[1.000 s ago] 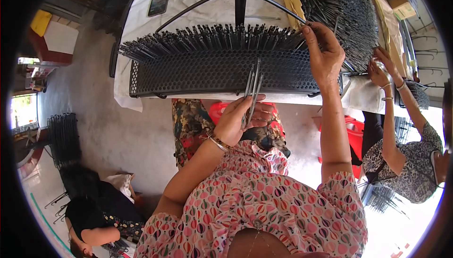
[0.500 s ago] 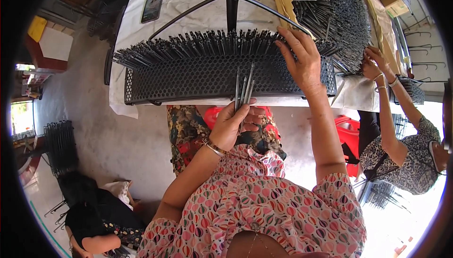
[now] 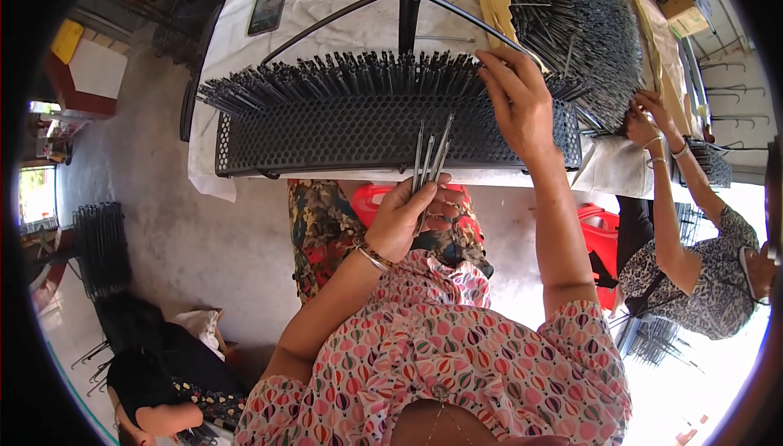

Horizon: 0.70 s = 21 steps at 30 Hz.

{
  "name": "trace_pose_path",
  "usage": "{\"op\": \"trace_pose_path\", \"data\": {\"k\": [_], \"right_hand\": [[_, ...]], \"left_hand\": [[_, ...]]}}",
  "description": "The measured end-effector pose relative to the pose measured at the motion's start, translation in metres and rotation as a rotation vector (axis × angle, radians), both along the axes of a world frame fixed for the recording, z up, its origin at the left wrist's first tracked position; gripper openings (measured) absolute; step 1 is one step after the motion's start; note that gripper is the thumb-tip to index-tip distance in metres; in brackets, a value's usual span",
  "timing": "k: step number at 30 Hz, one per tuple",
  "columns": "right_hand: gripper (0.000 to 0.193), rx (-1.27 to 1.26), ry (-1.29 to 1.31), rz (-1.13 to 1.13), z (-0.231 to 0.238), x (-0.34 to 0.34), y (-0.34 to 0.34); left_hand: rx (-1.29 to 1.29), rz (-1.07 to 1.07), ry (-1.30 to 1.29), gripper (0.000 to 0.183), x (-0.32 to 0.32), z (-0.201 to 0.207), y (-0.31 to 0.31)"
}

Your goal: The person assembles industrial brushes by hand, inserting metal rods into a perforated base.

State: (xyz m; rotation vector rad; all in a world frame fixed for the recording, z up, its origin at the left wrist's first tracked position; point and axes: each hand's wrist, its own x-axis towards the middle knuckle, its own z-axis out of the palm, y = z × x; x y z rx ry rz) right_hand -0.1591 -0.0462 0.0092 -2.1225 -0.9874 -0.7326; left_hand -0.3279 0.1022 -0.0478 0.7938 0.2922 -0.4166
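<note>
My left hand [image 3: 408,216] is closed around a small bunch of thin silvery metal rods [image 3: 429,152], which point up and away in front of the rack. A long black perforated rack [image 3: 326,144] lies along the table's near edge. Many dark thin rods [image 3: 326,79] stand packed in a row along its far side. My right hand [image 3: 519,99] reaches over the right part of this row. Its thumb and fingers come together at the rod tops; what is between the fingertips is too small to make out.
A black frame [image 3: 408,14] rises behind the rack. A phone [image 3: 268,7] lies on the white-covered table [image 3: 342,26]. A big heap of dark rods [image 3: 599,30] is at the far right, where another person's hands [image 3: 648,120] work. A red chair [image 3: 599,242] stands at right.
The rods in my left hand have shifted slightly to the right and fan out a bit more. My right hand stays at the row, its fingers a little closer together.
</note>
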Motion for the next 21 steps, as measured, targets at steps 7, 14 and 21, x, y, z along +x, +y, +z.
{"op": "trace_pose_path", "data": {"k": [7,14,21], "right_hand": [[0.029,0.297,0.936,-0.029,0.002,-0.056,0.001],[0.030,0.288,1.388,0.215,-0.005,-0.053,-0.013],[0.031,0.277,1.434,0.248,0.004,-0.053,-0.026]], "left_hand": [[0.002,0.001,-0.076,0.032,0.001,0.014,0.000],[0.218,-0.198,-0.196,0.028,0.004,0.027,-0.002],[0.195,-0.284,-0.207,0.030,0.004,0.021,-0.003]]}}
